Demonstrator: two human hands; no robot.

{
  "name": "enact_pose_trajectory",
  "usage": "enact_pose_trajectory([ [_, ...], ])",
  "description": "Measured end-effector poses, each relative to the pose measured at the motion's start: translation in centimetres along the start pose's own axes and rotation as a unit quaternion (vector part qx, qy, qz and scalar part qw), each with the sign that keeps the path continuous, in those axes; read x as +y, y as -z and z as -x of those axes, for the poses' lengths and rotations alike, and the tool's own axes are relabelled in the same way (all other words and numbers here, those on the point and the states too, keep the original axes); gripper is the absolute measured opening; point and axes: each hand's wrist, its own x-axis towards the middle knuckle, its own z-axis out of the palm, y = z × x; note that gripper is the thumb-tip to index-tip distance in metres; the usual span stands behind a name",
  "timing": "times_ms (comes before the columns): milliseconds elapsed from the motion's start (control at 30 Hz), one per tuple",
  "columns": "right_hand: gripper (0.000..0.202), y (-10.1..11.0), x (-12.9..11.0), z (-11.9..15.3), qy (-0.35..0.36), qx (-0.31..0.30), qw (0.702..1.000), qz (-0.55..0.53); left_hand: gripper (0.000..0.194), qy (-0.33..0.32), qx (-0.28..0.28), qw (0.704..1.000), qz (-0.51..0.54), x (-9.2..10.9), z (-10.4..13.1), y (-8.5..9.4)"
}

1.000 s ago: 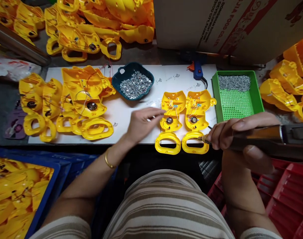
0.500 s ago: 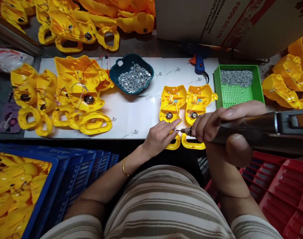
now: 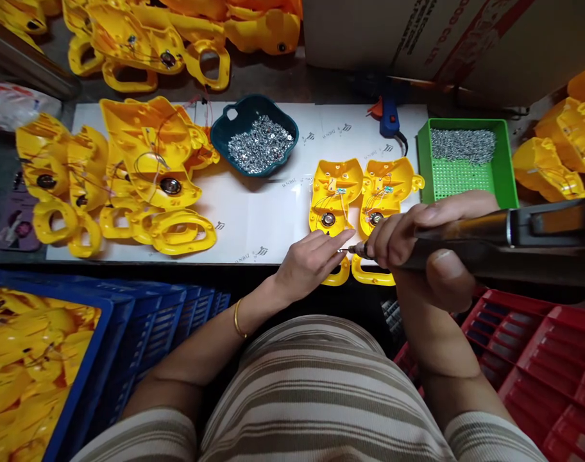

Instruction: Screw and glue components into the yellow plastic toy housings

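My right hand [image 3: 408,240] is wrapped around a dark electric screwdriver [image 3: 542,234], its bit pointing left. The bit's tip meets the fingertips of my left hand [image 3: 306,264]. Those fingers are pinched together; a tiny shiny thing shows at the tip, too small to make out. Beneath and just beyond the hands lie two yellow plastic shell halves [image 3: 333,173] [image 3: 381,172], side by side, open side up. Each has a round speaker [image 3: 328,219], a small circuit board [image 3: 340,191] and thin wires. My left hand covers part of the left shell's lower end and loop handle [image 3: 338,276].
A dark teal bowl [image 3: 220,144] of small metal parts stands mid-table. A green basket [image 3: 507,160] of screws is at right, near a blue glue gun [image 3: 389,119]. More yellow shells [image 3: 148,141] are piled left. Blue [image 3: 104,321] and red crates [image 3: 528,353] flank me below.
The view has shifted slightly, so the table sits a little higher. My hands and the screwdriver keep nearly the same pose, bit tip at the left fingertips.
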Motion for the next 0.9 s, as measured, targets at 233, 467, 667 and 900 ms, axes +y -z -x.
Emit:
enact_pose_trajectory([
  [233,0.018,0.0,0.06,0.06,-0.009,0.007,0.999,0.031,0.035,0.0,-0.015,1.0,-0.014,-0.14,0.12,-0.05],
  [467,0.018,-0.11,0.12,0.03,0.005,0.0,1.0,0.017,0.035,0.006,-0.031,0.999,-0.02,-0.1,0.39,-0.07],
  [667,0.016,-0.01,-0.12,0.31,-0.037,-0.004,0.999,0.014,0.034,0.0,-0.029,1.0,-0.009,0.08,0.26,0.02],
  [900,0.017,-0.36,0.01,0.31,-0.024,0.006,1.0,0.004,0.037,0.014,-0.048,0.998,0.029,0.3,0.1,-0.09],
])
